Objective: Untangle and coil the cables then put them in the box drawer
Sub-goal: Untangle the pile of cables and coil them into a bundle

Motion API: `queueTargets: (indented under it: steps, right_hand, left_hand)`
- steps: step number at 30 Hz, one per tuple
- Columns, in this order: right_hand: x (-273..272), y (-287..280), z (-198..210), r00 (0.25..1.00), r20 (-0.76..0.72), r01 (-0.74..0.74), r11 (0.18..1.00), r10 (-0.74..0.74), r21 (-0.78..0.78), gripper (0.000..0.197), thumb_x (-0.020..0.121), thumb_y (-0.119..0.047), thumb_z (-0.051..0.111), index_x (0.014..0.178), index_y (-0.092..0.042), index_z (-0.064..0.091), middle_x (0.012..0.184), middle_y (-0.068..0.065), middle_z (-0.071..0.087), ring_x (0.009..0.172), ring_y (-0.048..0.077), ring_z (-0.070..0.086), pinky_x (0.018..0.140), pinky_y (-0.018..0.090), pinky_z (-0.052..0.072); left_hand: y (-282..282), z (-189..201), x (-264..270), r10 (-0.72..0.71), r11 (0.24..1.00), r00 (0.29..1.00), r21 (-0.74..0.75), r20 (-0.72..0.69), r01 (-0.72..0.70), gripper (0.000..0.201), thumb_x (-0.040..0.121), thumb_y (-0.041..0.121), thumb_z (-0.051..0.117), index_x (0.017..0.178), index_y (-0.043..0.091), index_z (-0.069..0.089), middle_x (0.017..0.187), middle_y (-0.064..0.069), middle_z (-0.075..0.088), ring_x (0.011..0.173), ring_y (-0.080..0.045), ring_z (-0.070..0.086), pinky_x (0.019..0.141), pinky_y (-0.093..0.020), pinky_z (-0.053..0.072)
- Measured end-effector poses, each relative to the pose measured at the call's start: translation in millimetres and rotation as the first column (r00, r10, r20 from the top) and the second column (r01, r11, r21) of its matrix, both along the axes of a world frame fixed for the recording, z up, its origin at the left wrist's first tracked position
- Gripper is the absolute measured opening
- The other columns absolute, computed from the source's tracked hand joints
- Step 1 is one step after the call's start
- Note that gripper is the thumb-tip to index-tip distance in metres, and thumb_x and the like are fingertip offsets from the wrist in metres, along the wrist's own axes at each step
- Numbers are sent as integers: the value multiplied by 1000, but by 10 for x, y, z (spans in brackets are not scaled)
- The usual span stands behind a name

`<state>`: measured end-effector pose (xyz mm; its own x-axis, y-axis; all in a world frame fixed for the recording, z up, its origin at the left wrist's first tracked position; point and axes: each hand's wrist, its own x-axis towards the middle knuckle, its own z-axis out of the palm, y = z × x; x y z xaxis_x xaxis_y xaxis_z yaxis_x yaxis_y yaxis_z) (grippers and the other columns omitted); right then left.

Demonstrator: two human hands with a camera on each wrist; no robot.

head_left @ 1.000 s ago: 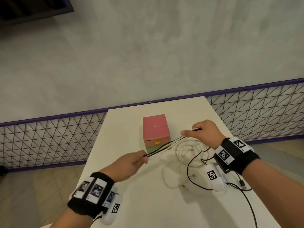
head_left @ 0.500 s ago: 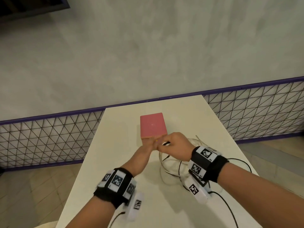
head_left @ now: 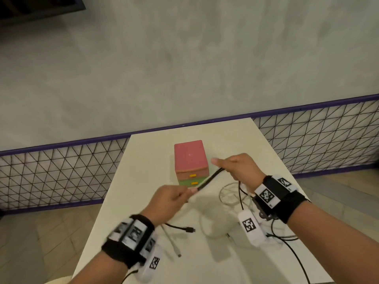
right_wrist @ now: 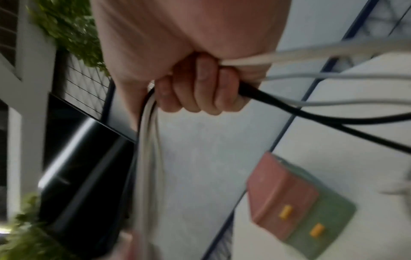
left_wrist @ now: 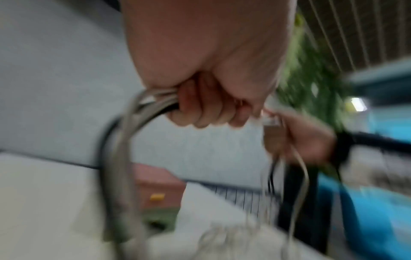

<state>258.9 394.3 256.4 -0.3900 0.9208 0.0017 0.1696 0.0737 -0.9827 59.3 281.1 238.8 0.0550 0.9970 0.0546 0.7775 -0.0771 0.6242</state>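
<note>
Nearest, on both forearms: black fabric wristbands carrying white plates printed with square black-and-white marker patterns; no readable words or brand names anywhere. Below each wrist, a white oblong plastic module with another such marker.

Just beyond, on the smooth off-white table (head_left: 127, 212): a loose black cable end (head_left: 180, 228) with a small plug, and beside it a thin white cable end (head_left: 171, 243) lying straight, tipped with a metal connector. To the right, slack white loops (head_left: 229, 193) crossed by thin black wire, sprawled on the tabletop under the right wrist.

Above the table, left hand (head_left: 168, 201) curled tight round one end of a cable bundle (head_left: 207, 182); right hand (head_left: 239, 166) closed round the other end, thumb stretched forward. Bundle drawn taut and slanting between the two fists: black and white round rubbery cords pressed side by side. Seen from the wrist views, though blurred, fingers (left_wrist: 200, 112) wrapped over grey-white and black strands, and fingers (right_wrist: 200, 91) clamped on white cords plus one thicker black cord, with more strands hanging below.

Behind the bundle, the box drawer (head_left: 190, 160): small, blocky, matte pink top and pink upper drawer, green lower drawer, each with a small yellow pull; both drawers closed.

Farthest: purple-railed black wire-mesh fence (head_left: 61, 171), then a mottled grey plaster wall.
</note>
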Motion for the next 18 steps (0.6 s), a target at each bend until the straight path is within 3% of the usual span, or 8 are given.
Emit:
queueTargets:
  steps: [2, 4, 6, 8, 11, 12, 14, 18]
  right_hand:
    - [-98, -45, 39, 999, -19, -25, 996, 26, 85, 61, 78, -8, 70, 38, -21, 26, 42, -8, 18, 39, 8, 19, 43, 18, 19]
    - [-167, -80, 6, 1000, 5, -17, 993, 17, 115, 58, 78, 1, 64, 38, -20, 27, 40, -12, 17, 38, 6, 18, 41, 16, 19]
    - [-208, -99, -49, 998, 48, -46, 990, 40, 135, 55, 81, -3, 63, 40, -18, 28, 40, -11, 17, 40, 7, 18, 42, 18, 18]
    - [-251, -102, -112, 987, 127, -111, 985, 94, 132, 55, 87, -13, 61, 42, -17, 30, 40, -11, 18, 39, 7, 20, 43, 19, 19]
    - [-395, -156, -175, 966, 199, -198, 969, 167, 148, 58, 95, -35, 50, 42, -13, 44, 46, -2, 32, 43, 9, 31, 51, 26, 30]
    - [-455, -201, -173, 958, 199, -236, 961, 205, 143, 60, 97, -42, 44, 49, -7, 53, 48, 2, 42, 46, 11, 40, 57, 28, 36]
    - [-531, -219, -148, 961, 137, -255, 962, 241, 96, 67, 96, -54, 36, 60, -2, 61, 50, -1, 54, 48, 9, 51, 57, 23, 44]
    - [-446, -72, -89, 959, -59, -279, 959, 276, -54, 62, 80, -69, 48, 61, -10, 47, 49, 1, 31, 42, 11, 27, 45, 22, 23]
  left_hand:
    - [-54, -250, 35, -12, 1000, 1000, 8, -26, 12, 58, 90, 64, 34, 52, 21, 31, 44, 8, 33, 49, -14, 34, 51, -22, 26]
    - [-53, -383, -51, 23, 1000, 1000, 7, -14, -23, 59, 89, 69, 32, 55, 21, 25, 47, 5, 33, 49, -13, 32, 52, -24, 24]
    - [-33, -392, -153, 46, 997, 999, -61, 12, -46, 59, 84, 71, 29, 57, 18, 29, 50, 5, 31, 51, -11, 31, 55, -27, 26]
    - [10, -340, -214, 38, 985, 998, -173, 45, -30, 57, 83, 65, 28, 56, 17, 46, 59, 1, 46, 59, -15, 44, 65, -28, 35]
    - [179, -133, -139, 83, 966, 965, -258, 248, -16, 48, 96, 38, 28, 79, 15, 67, 79, 5, 66, 78, -8, 60, 80, -23, 41]
    - [238, -45, -67, 92, 964, 922, -267, 376, 13, 48, 99, 35, 28, 83, 13, 68, 78, 3, 67, 75, -9, 61, 80, -25, 45]
    - [310, 155, 86, 133, 965, 859, -261, 494, 1, 55, 100, 43, 27, 72, 12, 62, 58, 2, 57, 54, -14, 50, 59, -24, 43]
    - [377, 482, 92, 158, 983, 836, -160, 526, -86, 43, 96, 39, 50, 57, 21, 49, 40, 15, 35, 40, -5, 28, 43, -19, 24]
